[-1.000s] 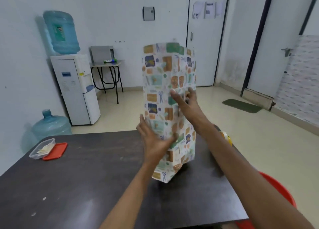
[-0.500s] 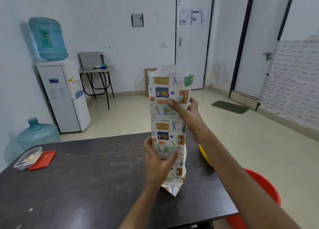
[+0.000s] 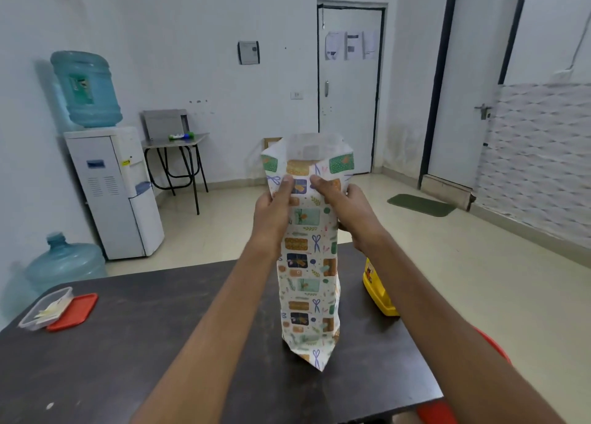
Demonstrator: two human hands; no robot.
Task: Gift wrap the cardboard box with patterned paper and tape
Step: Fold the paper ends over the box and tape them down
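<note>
The left grip (image 3: 273,206) and right grip (image 3: 348,211) are both clamped on the paper-wrapped box (image 3: 307,279), high up on it. Each thumb is pressed flat on the near face, the two thumb tips close together. The fingers curl round the side edges, out of sight behind.

The box stands upright on the dark worktop (image 3: 128,343) and reaches down from the grips to its lower end, where a pointed paper flap sticks out toward the camera. Just above the grips the paper flares open, showing its white inner side. The cardboard itself is covered.

Below the right grip and to its right, a yellow object (image 3: 379,292) sits on the worktop just beside the box, partly hidden by the right forearm. Lower still, something red (image 3: 494,347) shows past the worktop's edge, mostly covered by that arm.

Well to the left of the left grip and lower, near the worktop's far-left edge, a clear plastic tub (image 3: 44,308) lies touching its red lid (image 3: 75,311).

Beyond the left grip, against the wall, stand a water dispenser (image 3: 112,193) with its bottle (image 3: 86,89), a spare bottle (image 3: 65,263) on the floor and a small table (image 3: 179,142). Behind the grips is a white door (image 3: 350,87), and to the right of the right grip a green mat (image 3: 420,204).
</note>
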